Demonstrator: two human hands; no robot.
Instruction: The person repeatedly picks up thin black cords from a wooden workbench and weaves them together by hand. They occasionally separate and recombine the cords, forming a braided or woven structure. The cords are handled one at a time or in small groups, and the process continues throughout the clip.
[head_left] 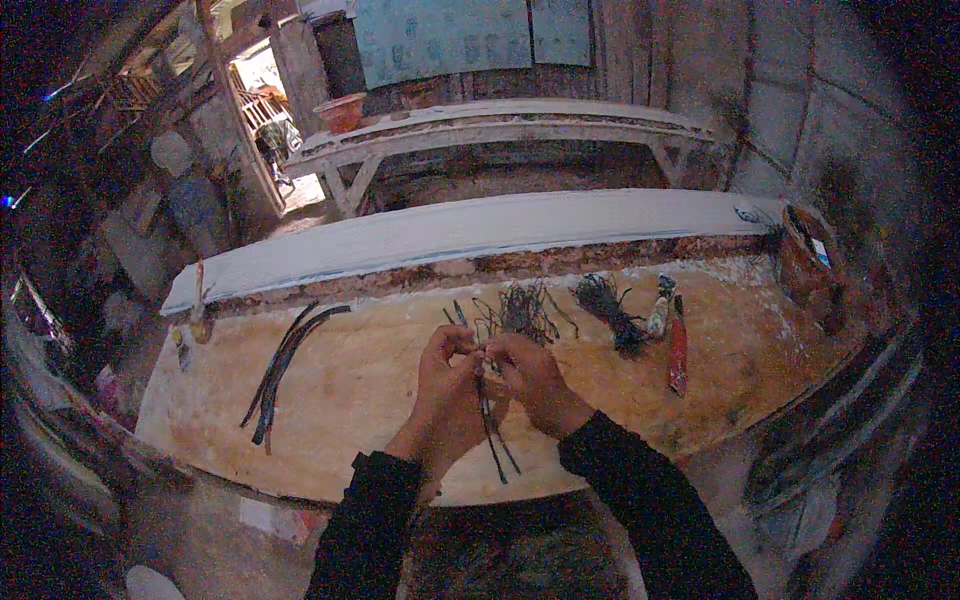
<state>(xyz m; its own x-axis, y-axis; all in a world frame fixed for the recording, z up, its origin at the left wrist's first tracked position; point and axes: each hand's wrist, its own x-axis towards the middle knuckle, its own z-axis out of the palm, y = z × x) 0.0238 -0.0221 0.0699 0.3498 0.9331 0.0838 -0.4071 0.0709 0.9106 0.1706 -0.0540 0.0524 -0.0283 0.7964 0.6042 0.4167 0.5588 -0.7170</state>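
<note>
Nearest the person, two forearms in dark sleeves come up from the lower edge and meet over the middle of the desk (360, 400), a worn, pale wooden top. The left hand (447, 372) and the right hand (527, 372) are pressed close together, fingertips pinching the top of a thin bundle of dark strands (492, 425) that hangs down between the wrists toward the near edge. Just beyond the hands lies a loose tangle of wiry strands (522, 310), almost touching the knuckles. To its right sits a darker tied bunch of strands (610, 310), then a small pale tube (660, 312) and a red-handled tool (678, 348) lying lengthwise, well clear of the hands. Off to the left, apart from everything else, a few long dark strips (285, 368) lie slanted across the wood. At the far right corner stands a rusty brown pot (806, 262). Behind the desk runs a long pale plank (460, 230), and farther back a rough bench (500, 125) with an orange bowl (341, 110) at its left end.
</note>
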